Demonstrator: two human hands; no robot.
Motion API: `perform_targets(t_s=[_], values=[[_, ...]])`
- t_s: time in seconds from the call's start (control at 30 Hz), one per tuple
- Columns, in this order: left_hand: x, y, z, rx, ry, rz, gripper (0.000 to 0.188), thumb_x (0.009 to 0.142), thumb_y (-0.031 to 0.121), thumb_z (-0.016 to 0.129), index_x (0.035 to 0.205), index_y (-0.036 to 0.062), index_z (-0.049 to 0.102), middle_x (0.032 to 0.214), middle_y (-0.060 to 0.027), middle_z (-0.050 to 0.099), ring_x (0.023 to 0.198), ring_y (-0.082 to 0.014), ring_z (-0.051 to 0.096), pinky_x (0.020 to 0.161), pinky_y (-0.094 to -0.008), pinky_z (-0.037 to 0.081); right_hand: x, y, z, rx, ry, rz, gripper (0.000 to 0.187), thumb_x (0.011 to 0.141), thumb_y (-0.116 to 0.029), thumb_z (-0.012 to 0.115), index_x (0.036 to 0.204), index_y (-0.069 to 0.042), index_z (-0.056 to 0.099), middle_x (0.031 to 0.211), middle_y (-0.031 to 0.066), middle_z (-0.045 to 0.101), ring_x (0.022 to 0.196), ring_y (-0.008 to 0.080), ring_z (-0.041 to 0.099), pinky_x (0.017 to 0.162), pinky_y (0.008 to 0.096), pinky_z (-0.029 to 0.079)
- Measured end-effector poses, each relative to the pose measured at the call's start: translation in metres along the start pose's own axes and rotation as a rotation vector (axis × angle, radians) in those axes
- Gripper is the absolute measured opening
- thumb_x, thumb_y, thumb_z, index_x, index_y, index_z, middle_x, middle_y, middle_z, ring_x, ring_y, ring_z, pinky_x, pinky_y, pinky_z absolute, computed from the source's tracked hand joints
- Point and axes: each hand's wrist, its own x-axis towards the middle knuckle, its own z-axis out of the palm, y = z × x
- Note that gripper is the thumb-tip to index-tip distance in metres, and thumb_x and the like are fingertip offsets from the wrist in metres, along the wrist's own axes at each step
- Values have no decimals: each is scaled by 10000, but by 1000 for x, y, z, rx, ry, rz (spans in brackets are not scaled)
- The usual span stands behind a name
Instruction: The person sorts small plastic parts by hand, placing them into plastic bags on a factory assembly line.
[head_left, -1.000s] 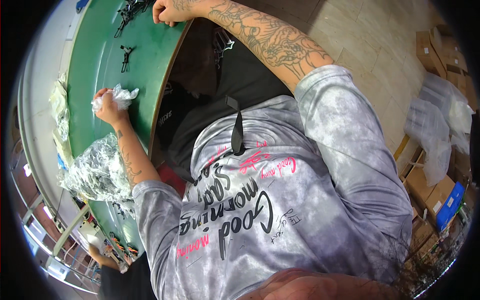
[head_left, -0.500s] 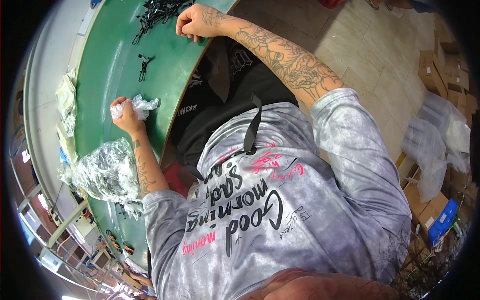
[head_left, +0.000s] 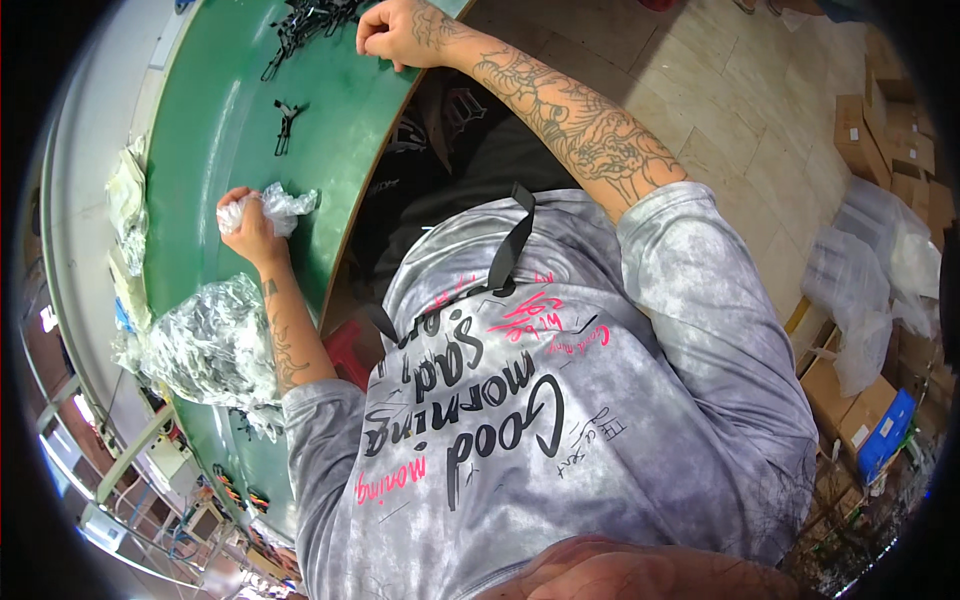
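Observation:
My left hand is closed around a crumpled clear plastic bag, resting on the green table. Farther up, my right hand hangs over the table's edge with its fingers curled in; whatever they may hold is hidden. Just left of it lies a pile of thin black clip-like parts, partly cut off by the top of the view. One loose black part lies alone between the pile and my left hand. Beside my left forearm sits a large bundle of clear plastic bags.
Pale crumpled wrapping lies along the table's far left rim. Small black-and-orange items sit on its lower end. To the right, cardboard boxes, translucent plastic bags and a blue box stand by the tiled floor.
My right hand has shifted slightly up, its fingers still curled. My left hand stays on the plastic bag in nearly the same place. The view has moved a little.

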Motion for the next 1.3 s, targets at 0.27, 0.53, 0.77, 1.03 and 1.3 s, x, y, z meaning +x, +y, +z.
perform_targets(t_s=[0.27,0.53,0.77,1.03,1.3], values=[[5,-2,0,173,-33,152,130,814,-42,684,940,-9,680,892,-37,659,796,-109,617,716,-255,493,3,-20,7,101,54,-2,197,865,-100,556,809,2,714,639,87,675,454,153,622,488,311,522],[6,-1,5,37,28,21,142,810,-27,692,945,17,690,842,-6,660,727,-77,600,653,-238,466,6,-24,13,18,95,47,182,859,-93,572,824,6,721,619,89,664,452,161,609,484,317,498],[7,1,12,-34,21,23,143,813,-28,664,950,8,683,843,-11,663,734,-88,609,665,-238,470,6,-15,13,-89,164,-41,188,885,-124,587,802,-13,713,599,90,641,450,156,599,493,316,489],[3,2,8,-81,13,17,118,819,-39,670,924,14,673,828,11,643,722,-66,582,652,-222,453,1,-14,10,-72,70,108,193,899,-186,617,892,-40,744,677,3,659,495,94,604,535,284,515],[7,3,10,-29,49,14,112,803,-40,684,898,20,679,790,31,625,684,-46,554,617,-216,435,5,-15,14,-92,97,113,176,861,-175,639,865,-41,752,639,8,656,478,90,592,505,273,492]])
